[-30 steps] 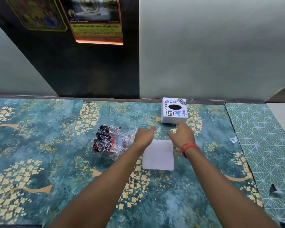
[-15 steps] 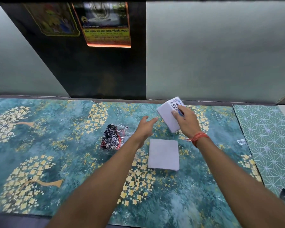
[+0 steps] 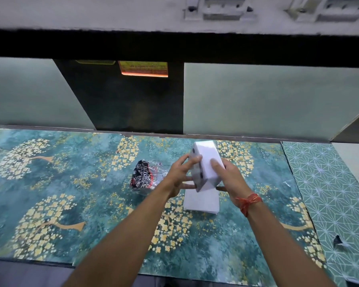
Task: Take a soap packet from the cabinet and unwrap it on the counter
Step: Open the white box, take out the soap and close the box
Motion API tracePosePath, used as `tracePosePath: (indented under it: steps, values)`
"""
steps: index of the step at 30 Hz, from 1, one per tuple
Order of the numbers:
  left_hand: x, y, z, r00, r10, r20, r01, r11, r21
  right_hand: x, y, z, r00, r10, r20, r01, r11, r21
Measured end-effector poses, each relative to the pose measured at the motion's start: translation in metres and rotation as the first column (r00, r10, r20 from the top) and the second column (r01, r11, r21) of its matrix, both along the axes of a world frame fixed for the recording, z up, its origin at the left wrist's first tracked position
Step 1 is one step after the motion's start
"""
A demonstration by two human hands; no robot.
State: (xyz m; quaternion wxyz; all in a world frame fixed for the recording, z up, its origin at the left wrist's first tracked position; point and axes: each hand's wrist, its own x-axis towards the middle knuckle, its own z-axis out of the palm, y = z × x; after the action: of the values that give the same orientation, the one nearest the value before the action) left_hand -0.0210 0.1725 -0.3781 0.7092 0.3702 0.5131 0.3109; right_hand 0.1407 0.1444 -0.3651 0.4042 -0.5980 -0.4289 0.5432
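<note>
A white box (image 3: 206, 162) is held tilted above the counter (image 3: 71, 183) between both hands. My left hand (image 3: 179, 179) grips its left side, fingers spread on the face with dark marks. My right hand (image 3: 229, 181), with a red thread at the wrist, holds its right side, thumb on top. Under the box a white flat rectangle (image 3: 201, 200) lies on the counter. A black, red and white packet in clear plastic wrap (image 3: 145, 177) lies just left of my left hand.
The counter has a teal cover with yellow tree patterns; a green geometric mat (image 3: 327, 193) lies at the right. Frosted panels (image 3: 267, 100) and a dark panel with a poster (image 3: 143, 69) stand behind. A dark shelf edge (image 3: 174, 46) runs overhead.
My right hand lifted the white box from the back of the counter and brought it over the white rectangle. My left hand came up and took hold of its left side. The camera tilted upward.
</note>
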Motion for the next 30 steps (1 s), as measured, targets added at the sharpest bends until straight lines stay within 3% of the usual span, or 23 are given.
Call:
tracePosePath:
  steps: [2, 4, 8, 11, 14, 16, 19, 23, 30]
  values:
    - [-0.002, -0.006, -0.003, 0.998, -0.039, -0.051, 0.037, 0.998, -0.046, 0.001, -0.001, -0.002, 0.995, 0.035, 0.095, -0.041, 0.998, 0.057]
    - [-0.004, -0.012, -0.009, 0.991, -0.121, -0.063, 0.117, 0.992, -0.057, 0.001, 0.000, -0.005, 0.993, -0.026, 0.119, 0.021, 0.999, 0.036]
    - [-0.001, -0.022, -0.020, 0.939, -0.215, -0.270, 0.246, 0.965, 0.086, 0.003, 0.004, -0.013, 0.984, -0.163, 0.068, 0.174, 0.960, -0.221]
    - [0.003, -0.024, -0.022, 0.927, -0.203, -0.316, 0.248, 0.962, 0.110, 0.006, -0.003, -0.006, 0.994, -0.110, 0.011, 0.108, 0.941, -0.322]
    - [0.004, -0.024, -0.020, 0.934, -0.187, -0.303, 0.186, 0.982, -0.033, 0.007, -0.011, -0.007, 0.994, -0.037, -0.106, 0.013, 0.976, -0.217]
    - [0.003, -0.023, -0.020, 0.939, -0.202, -0.278, 0.185, 0.979, -0.087, 0.006, -0.016, -0.016, 0.995, -0.048, -0.083, 0.038, 0.991, -0.126]
    - [0.001, -0.023, -0.022, 0.933, -0.209, -0.291, 0.204, 0.978, -0.048, 0.003, -0.019, -0.024, 0.987, -0.121, -0.110, 0.109, 0.988, -0.113]
    - [-0.001, -0.027, -0.025, 0.951, -0.094, -0.295, 0.079, 0.995, -0.062, 0.004, -0.020, -0.031, 0.975, -0.178, -0.132, 0.172, 0.984, -0.054]
    - [0.007, -0.027, -0.029, 0.965, -0.082, -0.248, 0.067, 0.995, -0.070, -0.006, -0.022, -0.037, 0.983, -0.177, -0.057, 0.181, 0.981, 0.075]
